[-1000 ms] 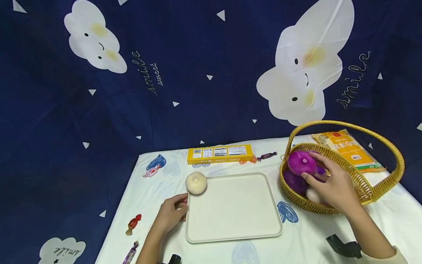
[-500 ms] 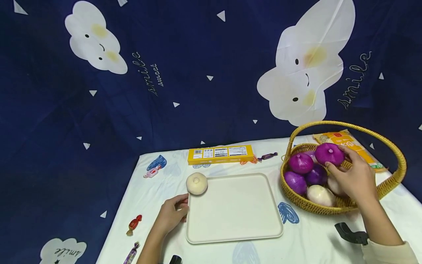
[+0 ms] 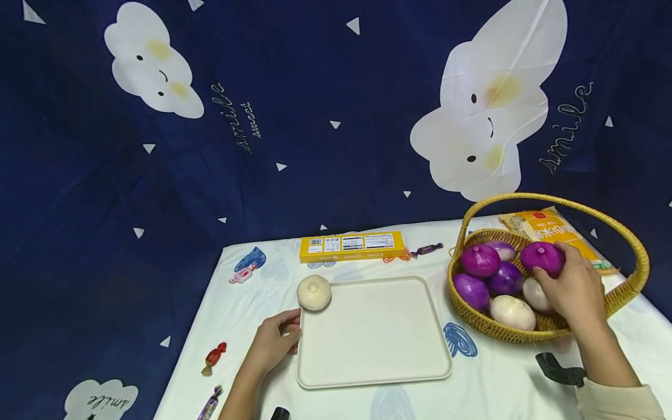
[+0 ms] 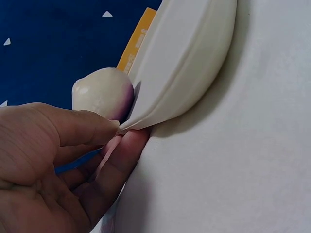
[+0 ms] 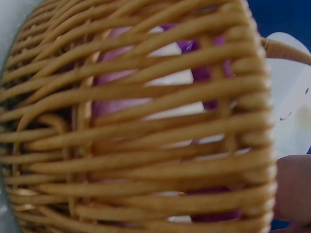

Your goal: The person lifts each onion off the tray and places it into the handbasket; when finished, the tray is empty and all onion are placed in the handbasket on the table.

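Observation:
My right hand (image 3: 574, 289) grips a round purple onion (image 3: 542, 258) at the right inner side of the wicker basket (image 3: 501, 333). Around it lie several purple onions (image 3: 505, 278) and two whitish ones, the nearer white onion (image 3: 513, 313) at the front rim. The right wrist view has the woven wall (image 5: 160, 126) up close, onions behind its gaps. With thumb above and fingers beneath, my left hand (image 3: 270, 344) pinches the rim of the cream tray (image 3: 375, 335). A pale onion (image 3: 314, 293), purple-tinged in the left wrist view, sits at the tray's far left corner.
The basket's tall handle (image 3: 548, 200) arches over it. Behind the basket lies an orange food bag (image 3: 553, 230). A yellow box (image 3: 350, 246) stands behind the tray. Candy and cloud shapes pattern the white tablecloth (image 3: 252, 309); a dark blue curtain (image 3: 315, 70) hangs behind.
My right hand has carried the purple onion from the basket's left side to its right, then lowered it slightly, uncovering the other onions. The left hand stays on the tray's edge.

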Demonstrator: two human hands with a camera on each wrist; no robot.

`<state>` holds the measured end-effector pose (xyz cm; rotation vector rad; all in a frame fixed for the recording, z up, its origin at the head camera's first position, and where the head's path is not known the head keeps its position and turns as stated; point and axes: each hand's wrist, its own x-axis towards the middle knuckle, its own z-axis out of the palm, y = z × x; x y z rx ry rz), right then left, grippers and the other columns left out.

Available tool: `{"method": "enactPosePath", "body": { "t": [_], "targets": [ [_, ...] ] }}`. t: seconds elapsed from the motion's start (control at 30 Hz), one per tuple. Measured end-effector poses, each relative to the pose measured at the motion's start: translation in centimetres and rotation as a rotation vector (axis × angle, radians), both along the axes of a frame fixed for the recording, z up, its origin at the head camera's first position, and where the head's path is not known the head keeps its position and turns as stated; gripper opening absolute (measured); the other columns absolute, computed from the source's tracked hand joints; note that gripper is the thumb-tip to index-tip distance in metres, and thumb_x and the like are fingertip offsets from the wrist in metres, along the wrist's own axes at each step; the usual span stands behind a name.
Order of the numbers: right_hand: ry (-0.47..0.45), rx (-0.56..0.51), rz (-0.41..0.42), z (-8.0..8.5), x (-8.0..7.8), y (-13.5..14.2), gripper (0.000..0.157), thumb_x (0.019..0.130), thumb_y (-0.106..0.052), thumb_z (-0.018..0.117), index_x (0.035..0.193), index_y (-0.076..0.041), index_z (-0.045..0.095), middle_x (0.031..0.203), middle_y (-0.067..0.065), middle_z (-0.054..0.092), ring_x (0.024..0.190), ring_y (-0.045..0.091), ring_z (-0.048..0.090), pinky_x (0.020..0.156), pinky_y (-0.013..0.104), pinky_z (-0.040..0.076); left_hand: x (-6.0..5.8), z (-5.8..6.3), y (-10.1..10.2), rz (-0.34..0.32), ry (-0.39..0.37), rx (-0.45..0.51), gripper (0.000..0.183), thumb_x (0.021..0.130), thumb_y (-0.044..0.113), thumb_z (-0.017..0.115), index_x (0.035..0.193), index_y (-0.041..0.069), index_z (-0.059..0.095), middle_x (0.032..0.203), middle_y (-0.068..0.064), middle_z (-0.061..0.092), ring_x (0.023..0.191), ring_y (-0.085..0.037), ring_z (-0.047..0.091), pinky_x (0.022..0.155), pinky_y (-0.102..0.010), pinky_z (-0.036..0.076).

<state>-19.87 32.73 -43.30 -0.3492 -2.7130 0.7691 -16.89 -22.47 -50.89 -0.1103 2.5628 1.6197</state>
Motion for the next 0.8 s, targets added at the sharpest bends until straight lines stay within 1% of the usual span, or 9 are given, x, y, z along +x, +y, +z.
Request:
{"method": "enactPosePath", "body": {
  "t": [0.13,0.3,0.4,0.53,0.6,0.7,0.77,0.8],
  "targets": [
    [-0.094,-0.002,0.010,-0.4,0.0,0.3,0.076,0.089,-0.026,0.064,0.145,0.006,0.024,0.123,0.044,0.036,0.107,0.061,0.036,0.084,0.074,0.034,0.0,-0.1,0.1,0.001,0.002,-0.004,0.043,0.085,-0.005,0.062,0.126,0.003,0.059,0.102,-0.010,0.064,0.081,-0.019,0.062,0.051,-0.032,0.058],
    [-0.101,0.022,0.068,-0.8,-0.2,0.4,0.073,0.089,-0.025,0.063,0.144,0.007,0.027,0.124,0.043,0.036,0.110,0.060,0.034,0.085,0.074,0.032,0.0,0.0,0.1,0.001,0.007,-0.006,0.043,0.084,-0.005,0.062,0.126,0.002,0.059,0.101,-0.010,0.063,0.081,-0.019,0.062,0.050,-0.031,0.058],
    [-0.110,0.034,0.105,-0.9,-0.4,0.3,0.074,0.089,-0.026,0.063,0.144,0.006,0.026,0.127,0.043,0.034,0.113,0.059,0.031,0.087,0.075,0.030,0.0,0.0,0.1,0.004,0.009,-0.012,0.043,0.084,-0.005,0.062,0.126,0.002,0.059,0.101,-0.010,0.063,0.079,-0.019,0.062,0.050,-0.031,0.057],
    [-0.140,0.036,0.115,-0.9,-0.4,0.1,0.078,0.090,-0.032,0.063,0.146,0.005,0.023,0.132,0.043,0.028,0.116,0.060,0.029,0.088,0.076,0.029,0.1,-0.1,0.1,0.004,0.013,-0.019,0.042,0.085,-0.005,0.062,0.126,0.003,0.059,0.100,-0.009,0.064,0.077,-0.019,0.061,0.050,-0.031,0.057],
    [-0.143,0.049,0.113,-0.8,-0.3,-0.2,0.079,0.090,-0.035,0.062,0.146,0.006,0.022,0.132,0.043,0.028,0.114,0.061,0.030,0.087,0.077,0.029,0.1,-0.1,0.1,0.006,0.013,-0.017,0.042,0.085,-0.004,0.062,0.126,0.003,0.059,0.100,-0.009,0.064,0.076,-0.019,0.061,0.050,-0.031,0.057],
    [-0.107,0.091,0.096,0.0,0.1,-0.9,0.077,0.091,-0.037,0.060,0.145,0.005,0.026,0.132,0.041,0.029,0.110,0.062,0.034,0.084,0.077,0.032,0.1,-0.1,0.1,0.005,0.013,-0.016,0.042,0.084,-0.004,0.062,0.126,0.003,0.059,0.100,-0.010,0.064,0.075,-0.019,0.061,0.050,-0.031,0.057],
    [-0.006,0.110,0.059,0.9,0.5,-1.7,0.067,0.090,-0.035,0.061,0.140,0.004,0.038,0.129,0.038,0.037,0.108,0.059,0.039,0.081,0.073,0.035,0.2,0.0,0.1,0.004,0.018,-0.010,0.042,0.084,-0.004,0.062,0.126,0.002,0.060,0.099,-0.010,0.064,0.074,-0.019,0.061,0.049,-0.031,0.057],
    [0.079,0.111,0.035,1.4,0.8,-2.4,0.061,0.089,-0.033,0.062,0.135,0.002,0.045,0.125,0.035,0.044,0.104,0.055,0.044,0.078,0.068,0.039,0.2,0.0,0.1,0.003,0.020,-0.009,0.042,0.084,-0.004,0.062,0.126,0.003,0.060,0.099,-0.010,0.064,0.074,-0.019,0.061,0.049,-0.031,0.057]
  ]
}}
